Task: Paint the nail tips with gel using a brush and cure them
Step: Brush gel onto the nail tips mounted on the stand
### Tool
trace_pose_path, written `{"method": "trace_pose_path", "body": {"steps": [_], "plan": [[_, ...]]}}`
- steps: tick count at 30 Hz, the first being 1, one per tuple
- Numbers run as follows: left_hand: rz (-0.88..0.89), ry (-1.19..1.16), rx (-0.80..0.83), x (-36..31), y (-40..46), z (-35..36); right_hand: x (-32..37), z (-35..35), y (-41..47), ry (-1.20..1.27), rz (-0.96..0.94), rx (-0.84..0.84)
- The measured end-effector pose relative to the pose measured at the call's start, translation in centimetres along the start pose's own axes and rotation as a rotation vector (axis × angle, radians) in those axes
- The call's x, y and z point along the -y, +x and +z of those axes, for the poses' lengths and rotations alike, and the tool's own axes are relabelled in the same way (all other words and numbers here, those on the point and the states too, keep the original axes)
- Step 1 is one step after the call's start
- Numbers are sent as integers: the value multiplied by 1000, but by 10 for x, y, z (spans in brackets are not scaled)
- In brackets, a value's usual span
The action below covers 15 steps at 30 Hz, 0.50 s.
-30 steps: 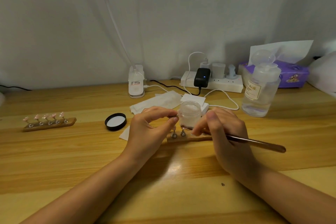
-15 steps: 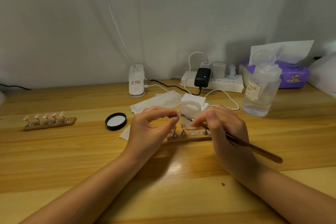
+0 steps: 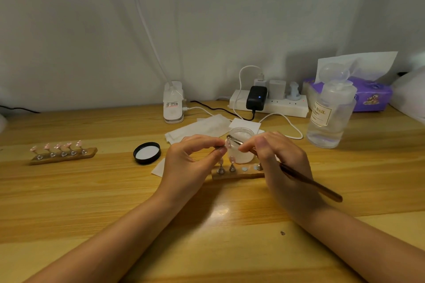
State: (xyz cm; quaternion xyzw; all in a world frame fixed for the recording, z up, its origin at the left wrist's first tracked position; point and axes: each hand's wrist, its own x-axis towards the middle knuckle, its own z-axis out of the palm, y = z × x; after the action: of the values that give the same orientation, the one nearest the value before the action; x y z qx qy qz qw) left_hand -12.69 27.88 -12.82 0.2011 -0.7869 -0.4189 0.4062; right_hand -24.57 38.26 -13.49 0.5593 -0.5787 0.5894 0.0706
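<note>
Raised since before, the brush (image 3: 296,173) tip now meets the nail tip (image 3: 228,144) pinched by the left hand (image 3: 190,163), above the jar (image 3: 241,148); the right hand (image 3: 280,163) grips the brush.

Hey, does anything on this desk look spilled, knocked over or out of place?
Nothing spilled or tipped. The gel jar stands open, its black lid lying upside down on the desk to its left. A small dark speck sits on the wood between the forearms; too small to identify.
</note>
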Motion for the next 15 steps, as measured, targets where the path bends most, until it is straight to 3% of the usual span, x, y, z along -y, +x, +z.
{"method": "trace_pose_path", "body": {"steps": [15], "plan": [[-5, -30, -44, 3, 0, 1, -1, 0, -3, 52, 13, 2]]}}
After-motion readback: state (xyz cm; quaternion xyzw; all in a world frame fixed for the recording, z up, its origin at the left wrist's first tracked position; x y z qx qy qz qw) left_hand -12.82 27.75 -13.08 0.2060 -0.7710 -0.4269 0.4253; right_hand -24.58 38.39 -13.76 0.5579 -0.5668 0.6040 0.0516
